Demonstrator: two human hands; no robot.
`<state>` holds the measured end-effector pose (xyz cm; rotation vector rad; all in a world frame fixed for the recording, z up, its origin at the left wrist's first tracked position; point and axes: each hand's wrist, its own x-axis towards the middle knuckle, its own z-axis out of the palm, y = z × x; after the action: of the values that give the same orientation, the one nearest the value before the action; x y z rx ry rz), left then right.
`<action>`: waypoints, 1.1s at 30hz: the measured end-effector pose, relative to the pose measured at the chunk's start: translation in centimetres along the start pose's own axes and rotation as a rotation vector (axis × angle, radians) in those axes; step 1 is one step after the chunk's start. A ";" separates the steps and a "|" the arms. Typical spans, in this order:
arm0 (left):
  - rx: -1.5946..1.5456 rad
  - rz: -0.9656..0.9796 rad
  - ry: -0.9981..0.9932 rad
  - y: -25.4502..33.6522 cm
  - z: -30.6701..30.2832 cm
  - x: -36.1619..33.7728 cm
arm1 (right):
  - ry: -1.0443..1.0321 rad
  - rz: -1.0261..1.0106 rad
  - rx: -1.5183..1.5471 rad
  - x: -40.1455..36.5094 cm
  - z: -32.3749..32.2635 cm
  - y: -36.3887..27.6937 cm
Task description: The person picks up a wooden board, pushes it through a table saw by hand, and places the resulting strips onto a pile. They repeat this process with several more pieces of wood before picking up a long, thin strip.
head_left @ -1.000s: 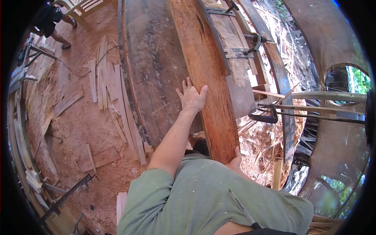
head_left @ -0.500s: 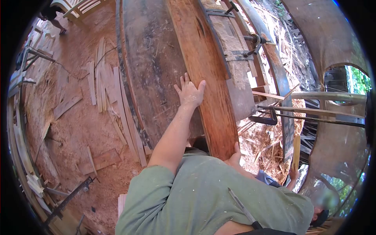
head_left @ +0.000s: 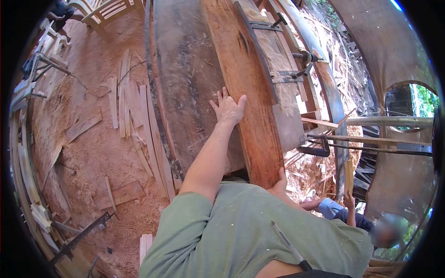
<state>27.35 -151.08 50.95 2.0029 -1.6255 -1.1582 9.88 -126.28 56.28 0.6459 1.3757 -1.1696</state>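
Now, left hand point(head_left: 230, 111) on plank point(head_left: 254, 85), co-worker point(head_left: 341, 214) emerging

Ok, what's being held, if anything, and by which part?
The board: the right hand appears to grip its near end at the right corner, partly hidden. The left hand lies spread on the board's left edge.

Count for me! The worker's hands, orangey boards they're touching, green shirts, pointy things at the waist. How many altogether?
Hands: 2, left hand and right hand
Orangey board: 1
Green shirt: 1
Pointy thing: 1
Total: 5
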 end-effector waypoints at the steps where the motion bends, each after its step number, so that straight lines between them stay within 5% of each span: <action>1: 0.002 0.000 0.004 0.0 -0.1 0.2 | 0.007 0.005 -0.004 -0.2 0.5 0.0; 5: 0.037 -0.010 -0.006 0.3 -0.7 1.2 | -0.113 0.029 -0.009 1.0 0.2 -0.2; 33: 0.107 -0.066 -0.031 1.2 -3.0 6.5 | -0.047 -0.012 0.035 1.3 6.6 -0.7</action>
<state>29.01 -158.12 51.12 2.1301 -1.6807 -1.1537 11.65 -132.76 56.22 0.6325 1.3236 -1.2136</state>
